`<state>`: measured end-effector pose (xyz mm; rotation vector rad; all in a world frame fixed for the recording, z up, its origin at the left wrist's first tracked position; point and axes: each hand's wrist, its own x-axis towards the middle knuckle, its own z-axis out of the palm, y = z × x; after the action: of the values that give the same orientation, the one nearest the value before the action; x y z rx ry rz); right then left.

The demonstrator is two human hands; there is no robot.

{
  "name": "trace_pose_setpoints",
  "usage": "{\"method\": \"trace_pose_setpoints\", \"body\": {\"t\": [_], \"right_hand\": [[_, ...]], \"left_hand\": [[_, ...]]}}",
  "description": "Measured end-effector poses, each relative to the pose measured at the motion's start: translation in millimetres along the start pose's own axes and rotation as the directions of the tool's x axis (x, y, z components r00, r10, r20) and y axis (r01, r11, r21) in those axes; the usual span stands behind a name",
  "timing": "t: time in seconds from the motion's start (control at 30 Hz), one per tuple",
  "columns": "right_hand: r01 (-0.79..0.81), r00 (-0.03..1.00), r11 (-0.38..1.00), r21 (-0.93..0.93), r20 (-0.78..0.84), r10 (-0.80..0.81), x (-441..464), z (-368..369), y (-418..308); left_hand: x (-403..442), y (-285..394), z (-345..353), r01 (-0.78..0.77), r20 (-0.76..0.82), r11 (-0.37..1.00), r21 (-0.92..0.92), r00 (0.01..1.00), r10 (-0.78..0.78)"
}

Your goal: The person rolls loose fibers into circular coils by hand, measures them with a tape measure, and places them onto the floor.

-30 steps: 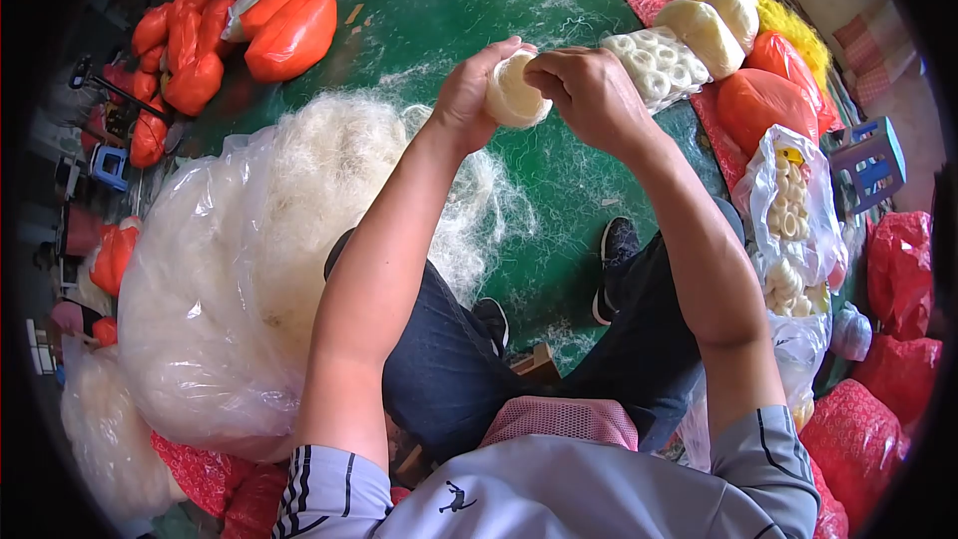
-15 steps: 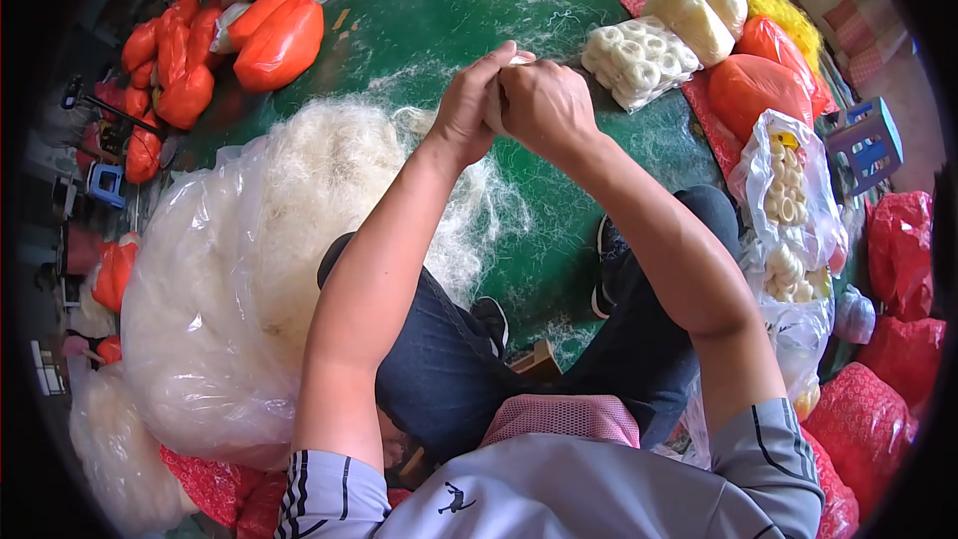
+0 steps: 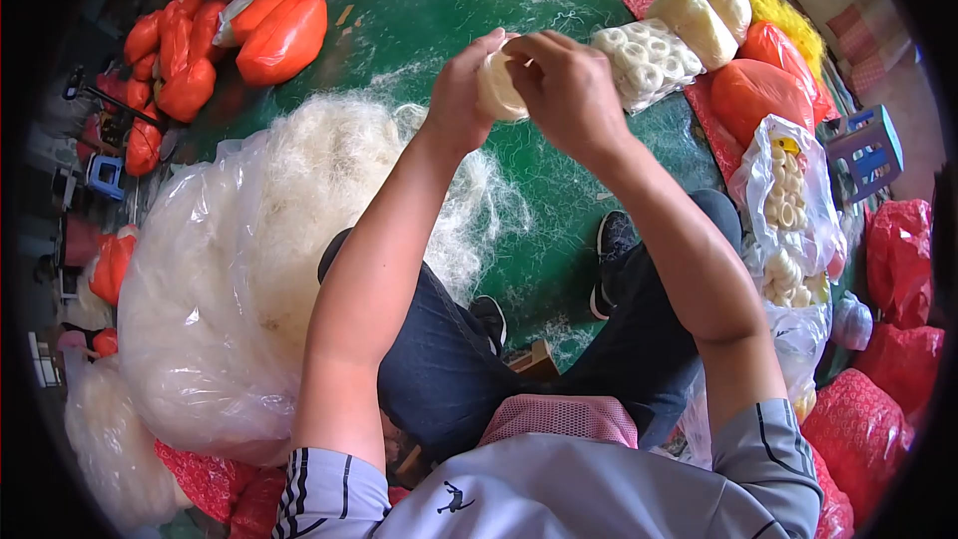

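A cream-coloured fibre roll (image 3: 498,90) is held up in front of me, above the green floor. My left hand (image 3: 460,98) is wrapped round its left side. On its right side my right hand (image 3: 574,95) is closed, with thumb and fingers bent at the roll's upper edge; what they pinch, if anything, is too small to tell. Below and to the left lies a large heap of pale loose fibre (image 3: 319,180), partly inside a clear plastic bag (image 3: 185,299).
Right of my hands lie a clear pack of white rings (image 3: 647,62), cream bundles (image 3: 692,28) and orange bags (image 3: 760,100). A plastic bag of rolls (image 3: 788,190) is by my right knee, near a blue-grey stool (image 3: 864,153). More orange bags (image 3: 282,35) sit at upper left.
My right hand first closed over the roll, hiding most of it, then drew back to the right, so the roll shows again. My left hand has kept its hold.
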<state>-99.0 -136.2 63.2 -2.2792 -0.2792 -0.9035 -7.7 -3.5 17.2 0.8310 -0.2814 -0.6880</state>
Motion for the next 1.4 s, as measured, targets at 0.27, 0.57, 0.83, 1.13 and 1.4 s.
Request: {"method": "trace_pose_setpoints", "body": {"t": [0.27, 0.57, 0.83, 1.13, 1.4], "right_hand": [[0.047, 0.954, 0.998, -0.032, 0.298, -0.036, -5, 17, 15], [0.345, 0.901, 0.938, 0.035, 0.267, -0.341, -2, 15, 23], [-0.151, 0.965, 0.989, 0.007, 0.220, 0.146, -2, 19, 10], [0.314, 0.922, 0.944, 0.098, 0.206, -0.328, -3, 15, 24], [0.028, 0.963, 1.000, 0.006, 0.267, -0.029, -9, 17, 14]], "left_hand": [[-5, 7, 8, 0.007, 0.004, 0.997, 0.080, 1.000, -0.007], [-1, 10, -5, 0.096, 0.011, 0.993, 0.071, 0.995, -0.097], [-2, -2, 7, -0.017, -0.045, 0.985, 0.169, 0.999, 0.025], [-2, 7, -2, 0.095, 0.011, 0.991, 0.099, 0.995, -0.096], [-6, 2, 8, 0.047, -0.023, 0.987, 0.155, 0.999, -0.044]]}}
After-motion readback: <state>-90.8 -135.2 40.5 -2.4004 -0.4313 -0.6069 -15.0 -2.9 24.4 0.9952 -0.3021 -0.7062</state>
